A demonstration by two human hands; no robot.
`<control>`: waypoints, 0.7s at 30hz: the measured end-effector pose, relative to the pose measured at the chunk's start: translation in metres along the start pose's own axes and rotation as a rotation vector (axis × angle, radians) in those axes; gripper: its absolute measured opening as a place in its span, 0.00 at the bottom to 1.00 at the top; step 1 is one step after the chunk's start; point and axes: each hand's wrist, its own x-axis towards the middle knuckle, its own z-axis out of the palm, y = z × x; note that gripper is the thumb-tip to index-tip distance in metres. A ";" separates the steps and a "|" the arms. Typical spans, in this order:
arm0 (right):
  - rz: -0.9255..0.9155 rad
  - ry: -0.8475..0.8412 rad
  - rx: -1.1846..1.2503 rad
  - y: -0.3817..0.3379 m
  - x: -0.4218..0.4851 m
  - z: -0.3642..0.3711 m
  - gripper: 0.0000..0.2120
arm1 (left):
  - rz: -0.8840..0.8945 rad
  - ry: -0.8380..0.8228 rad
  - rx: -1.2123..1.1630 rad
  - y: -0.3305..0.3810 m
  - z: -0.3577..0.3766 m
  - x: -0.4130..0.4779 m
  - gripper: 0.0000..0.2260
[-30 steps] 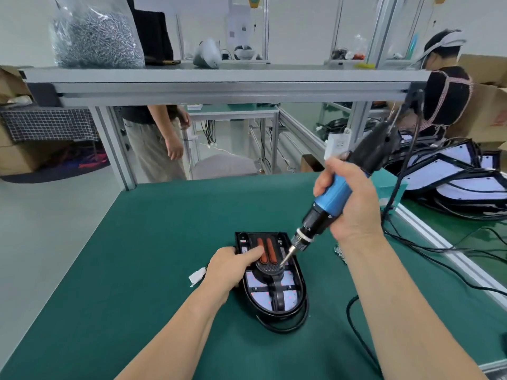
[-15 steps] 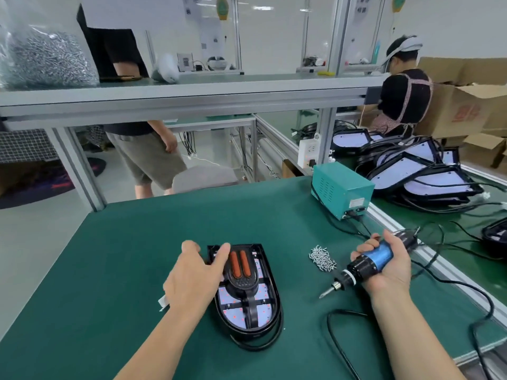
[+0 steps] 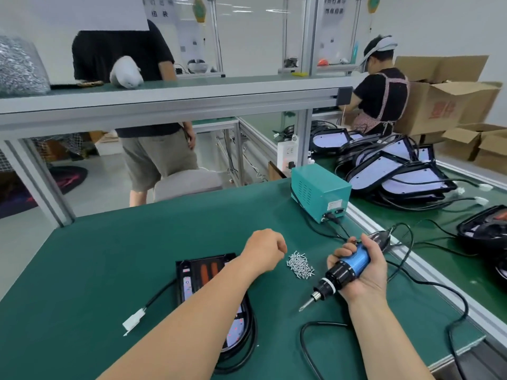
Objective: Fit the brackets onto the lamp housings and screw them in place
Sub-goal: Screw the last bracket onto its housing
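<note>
Right at the screw pile, screwdriver in my grip.

My left hand (image 3: 263, 250) hovers just left of the pile of screws (image 3: 300, 266) with its fingers curled under, and I cannot tell whether they pinch anything. My right hand (image 3: 369, 271), just right of the pile, is wrapped around the blue electric screwdriver (image 3: 354, 263), whose bit slants down toward me. The lamp housing (image 3: 189, 281) lies flat on the green surface (image 3: 123, 248) left of the pile, partly under my left forearm, with two orange strips (image 3: 205, 274) showing at its far end. Its black cable ends in a white plug (image 3: 133, 319) farther left. Beyond the pile stands a teal power box (image 3: 321, 190).
</note>
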 end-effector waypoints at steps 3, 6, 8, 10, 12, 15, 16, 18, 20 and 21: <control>0.000 -0.004 0.001 0.000 0.002 -0.001 0.09 | -0.044 -0.046 0.001 0.000 0.010 0.016 0.07; -0.002 -0.002 0.013 0.000 0.004 -0.002 0.09 | -0.068 -0.082 0.001 -0.001 0.015 0.025 0.06; 0.001 0.007 0.028 0.000 0.005 -0.003 0.09 | -0.061 -0.098 0.010 -0.001 0.016 0.028 0.06; 0.001 0.011 0.032 0.000 0.005 -0.003 0.09 | -0.031 -0.124 0.031 0.000 0.017 0.030 0.05; 0.003 0.013 0.030 -0.001 0.005 -0.003 0.09 | -0.003 -0.155 0.063 0.000 0.018 0.030 0.05; 0.009 0.013 0.032 -0.001 0.005 -0.002 0.09 | 0.035 -0.188 0.141 -0.001 0.017 0.025 0.05; 0.010 0.013 0.031 0.000 0.005 -0.002 0.09 | 0.062 -0.191 0.175 -0.003 0.016 0.023 0.05; 0.010 0.013 0.030 0.000 0.005 -0.003 0.09 | 0.125 -0.206 0.237 -0.006 0.015 0.018 0.06; 0.007 0.010 0.028 0.000 0.005 -0.003 0.09 | 0.167 -0.227 0.292 -0.007 0.013 0.013 0.07; 0.005 0.008 0.022 -0.001 0.004 -0.003 0.09 | 0.175 -0.233 0.312 -0.006 0.013 0.010 0.08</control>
